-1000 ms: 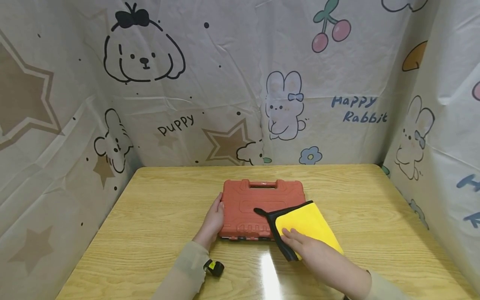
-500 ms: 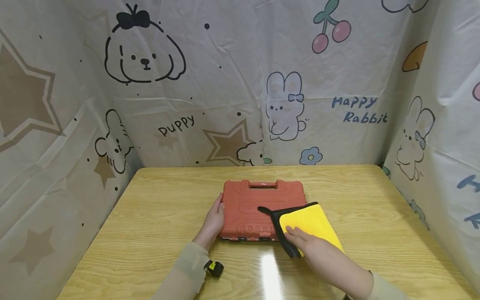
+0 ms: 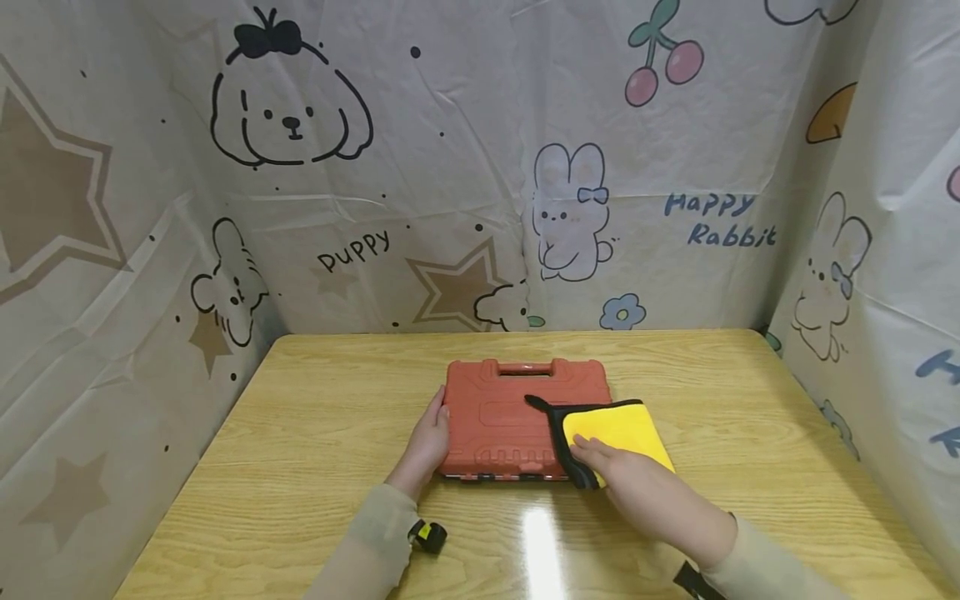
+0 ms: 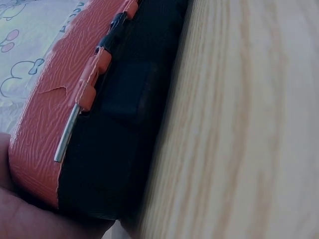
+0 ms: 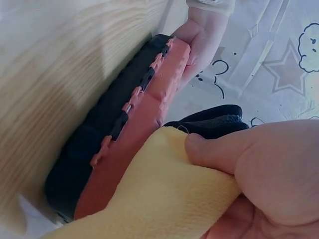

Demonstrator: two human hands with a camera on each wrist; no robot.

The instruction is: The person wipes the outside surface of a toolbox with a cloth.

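- Right hand [image 3: 637, 492]: I see its fingers clamped on the yellow cloth [image 3: 618, 423], thumb [image 5: 204, 149] on one face, the rest behind.
- Left hand [image 3: 427, 442]: fingers laid against the red case [image 3: 502, 425], at the end nearest them. Can't tell how far they curl round it.
- Cloth sits under and ahead of the right fingers, overlapping the case's near right corner; black trim [image 3: 561, 442] runs just left of those fingers, corner loop [image 3: 536, 403] beyond them.
- Case lies flat on the tabletop [image 3: 337, 392], between both sets of fingers, handle [image 3: 525, 367] ahead and right of the left ones.
- Handling, my guess: cloth is light, plush, floppy, not fragile, grippy enough. Trim looks firmer, so I'd pinch there or at the loop.
- Case reads as stiff moulded plastic, maybe slick; weight unknown, contents hidden. I'd lift by the handle, steady by the ends.
- Metal pin [image 4: 66, 134] on the hinge side, close by the left fingers; I'd keep skin and fabric off it.
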